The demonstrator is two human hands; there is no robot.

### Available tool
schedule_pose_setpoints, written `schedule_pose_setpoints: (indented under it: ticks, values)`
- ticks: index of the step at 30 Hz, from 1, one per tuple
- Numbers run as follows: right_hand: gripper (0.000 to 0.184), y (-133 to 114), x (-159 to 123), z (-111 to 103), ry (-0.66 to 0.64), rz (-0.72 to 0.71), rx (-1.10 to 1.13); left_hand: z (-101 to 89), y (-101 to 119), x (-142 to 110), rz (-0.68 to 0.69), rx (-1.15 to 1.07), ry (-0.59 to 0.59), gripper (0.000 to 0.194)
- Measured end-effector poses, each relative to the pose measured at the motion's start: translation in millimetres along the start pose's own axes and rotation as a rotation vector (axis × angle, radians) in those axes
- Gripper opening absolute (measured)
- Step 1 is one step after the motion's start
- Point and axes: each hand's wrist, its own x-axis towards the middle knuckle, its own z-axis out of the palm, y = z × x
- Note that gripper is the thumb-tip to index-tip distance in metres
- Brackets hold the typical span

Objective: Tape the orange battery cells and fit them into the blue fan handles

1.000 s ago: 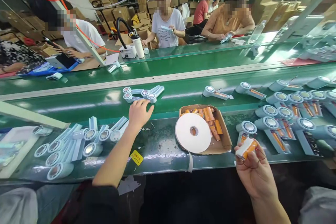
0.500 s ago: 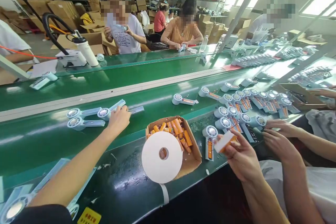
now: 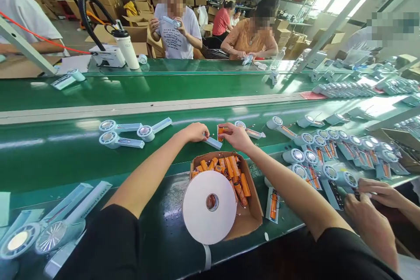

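Note:
My left hand (image 3: 197,132) is closed over the round head of a light-blue handheld fan housing (image 3: 214,142); its handle sticks out to the right, low over the green belt. Just right of that handle, my right hand (image 3: 239,136) pinches an orange battery (image 3: 220,133) with a white strip along its side. Below both hands stands a cardboard box (image 3: 254,223) of orange batteries (image 3: 232,167) with thin wires. A large white tape roll (image 3: 197,210) leans over the box's front left, its loose end hanging down.
Several housings (image 3: 108,139) lie left on the belt (image 3: 65,157), more (image 3: 52,232) at the near left. Rows of housings with batteries (image 3: 308,140) fill the right. A co-worker's hands (image 3: 370,201) work at the near right. Other people sit across the line.
My left hand has picked a fan housing from the left group and carried it right. My right hand has moved left and away from me with the battery, up to the housing.

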Motion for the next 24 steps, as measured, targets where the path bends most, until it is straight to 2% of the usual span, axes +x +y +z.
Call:
schedule_pose_setpoints:
  ticks: [6,11,18,21,24]
  values:
    - [0.039,-7,-3,4,-0.220,-0.057,-0.667,2.5,11,3,-0.078,-0.009,0.028,0.026]
    - [0.039,-20,-1,5,-0.309,-0.010,-0.952,7.5,22,7,-0.106,-0.041,0.048,0.024]
    - [0.044,-31,9,22,-0.520,0.009,-1.191,15.1,27,16,-0.184,-0.129,0.082,0.034]
    - [0.043,-37,18,30,-0.559,0.036,-1.233,15.3,28,18,-0.179,-0.142,0.095,0.034]
    - [0.045,-47,24,22,-0.565,0.028,-1.215,10.3,34,21,-0.129,-0.140,0.130,0.028]
